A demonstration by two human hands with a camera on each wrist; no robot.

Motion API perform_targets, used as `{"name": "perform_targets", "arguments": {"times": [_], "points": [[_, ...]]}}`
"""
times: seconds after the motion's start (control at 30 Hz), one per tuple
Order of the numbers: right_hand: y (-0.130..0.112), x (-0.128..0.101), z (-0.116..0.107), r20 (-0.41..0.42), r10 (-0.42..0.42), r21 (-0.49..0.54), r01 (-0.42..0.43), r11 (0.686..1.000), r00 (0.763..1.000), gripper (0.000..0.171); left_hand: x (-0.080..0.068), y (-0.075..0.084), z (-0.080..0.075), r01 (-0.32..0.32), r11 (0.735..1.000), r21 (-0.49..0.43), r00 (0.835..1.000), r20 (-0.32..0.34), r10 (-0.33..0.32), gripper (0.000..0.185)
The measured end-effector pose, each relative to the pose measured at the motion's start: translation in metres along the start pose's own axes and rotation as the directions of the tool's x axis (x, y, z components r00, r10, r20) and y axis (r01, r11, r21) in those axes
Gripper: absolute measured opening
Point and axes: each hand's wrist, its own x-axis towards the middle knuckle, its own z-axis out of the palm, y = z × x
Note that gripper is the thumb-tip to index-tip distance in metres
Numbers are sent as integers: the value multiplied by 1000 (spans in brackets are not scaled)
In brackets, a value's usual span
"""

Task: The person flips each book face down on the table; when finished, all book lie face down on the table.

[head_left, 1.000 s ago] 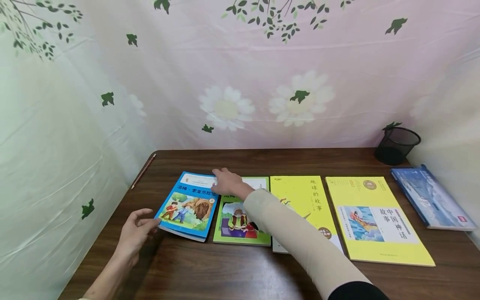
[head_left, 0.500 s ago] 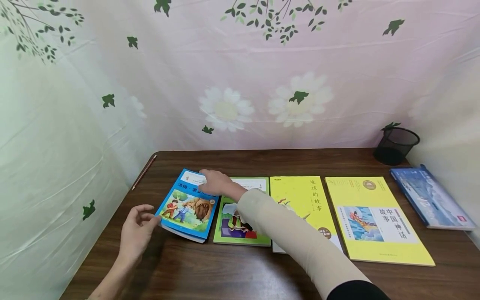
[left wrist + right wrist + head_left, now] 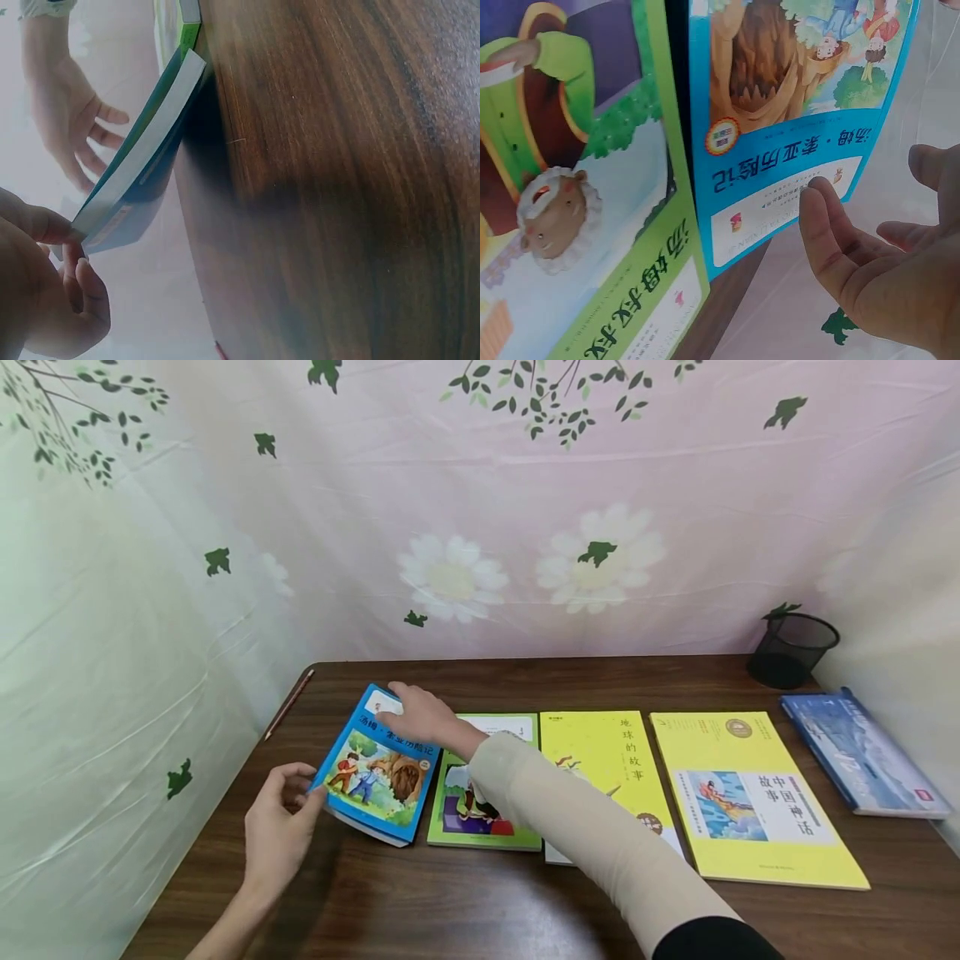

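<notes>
The blue book (image 3: 378, 789), left of the green book (image 3: 483, 837), long axis running away, is pinched at its raised left edge by the left hand (image 3: 279, 831), the right hand (image 3: 422, 717) held loosely spread over its far end.

Pencil (image 3: 289, 705) and black mesh cup (image 3: 793, 649) on table (image 3: 420, 902)

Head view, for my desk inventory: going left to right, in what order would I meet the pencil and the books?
Pencil → bright-blue book → green book → first yellow book → second yellow book → pale-blue book.
</notes>
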Motion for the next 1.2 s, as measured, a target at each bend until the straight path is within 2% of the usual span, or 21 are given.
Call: {"name": "perform_targets", "arguments": {"times": [0.17,0.3,0.53,0.8,0.9,1.1,1.2], "points": [[-4,0,-3,-5,5,26,-5,1000,1000,66,-2,5,0,-73,997,19,997,-37,73,25],[-5,0,-3,0,5,65,-5,998,1000,68,-6,8,-1,-148,988,45,987,-53,150,24],[-7,-2,-2,8,-11,143,10,990,1000,72,-11,9,-1,-292,951,98,950,-82,300,25],[-12,-3,-2,-17,-36,138,38,990,999,74,-15,11,1,-365,921,136,920,-97,379,26],[-13,-4,-3,-38,-32,141,37,989,999,75,-16,11,2,-413,897,155,897,-101,431,26],[-15,-5,-5,-81,3,159,10,987,997,78,-18,12,4,-526,827,197,827,-107,552,26],[-16,-5,-7,-94,16,164,0,986,995,79,-19,13,5,-564,795,225,798,-101,595,25]]}}
